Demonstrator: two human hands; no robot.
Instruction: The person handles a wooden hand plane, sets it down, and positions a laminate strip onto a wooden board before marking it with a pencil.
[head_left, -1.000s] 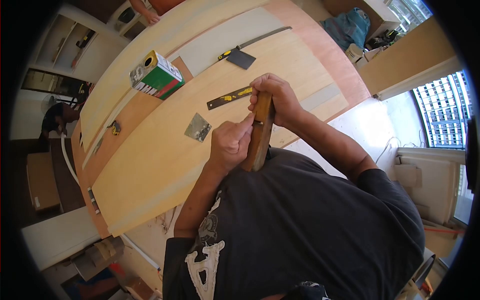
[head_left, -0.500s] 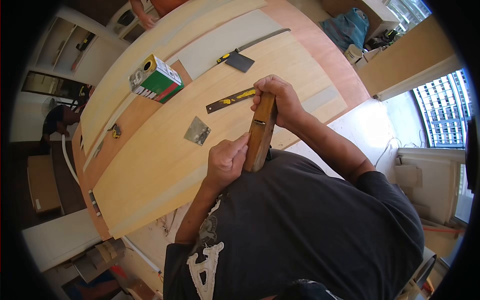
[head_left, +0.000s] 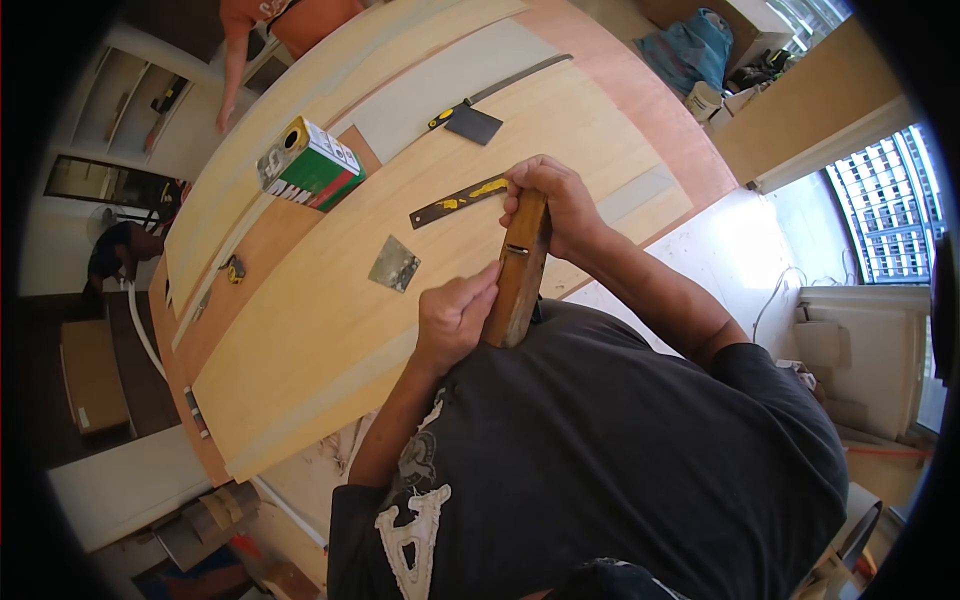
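A wooden hand plane (head_left: 518,275), with a metal-edged slot in its upward face, is held upright at a tilt against the dark shirt. My right hand (head_left: 555,200) is wrapped round its upper end. My left hand (head_left: 455,315) is closed on its lower left side, thumb and finger along the edge. Just left of my right hand, a dark metal strip with yellow marks (head_left: 450,203) lies on the pale wood panel (head_left: 330,330). A square metal plate (head_left: 394,264) lies nearer my left hand.
A green and white can (head_left: 312,168) stands on the panels. Beyond are a dark scraper blade (head_left: 473,124), a saw (head_left: 510,80) and a tape measure (head_left: 234,268). A person in orange (head_left: 290,25) stands at the far edge; another person (head_left: 120,250) bends at the left.
The plane's slotted face has turned more into view, and my left thumb and finger have moved down from the slot. The person in orange has moved left and shows more.
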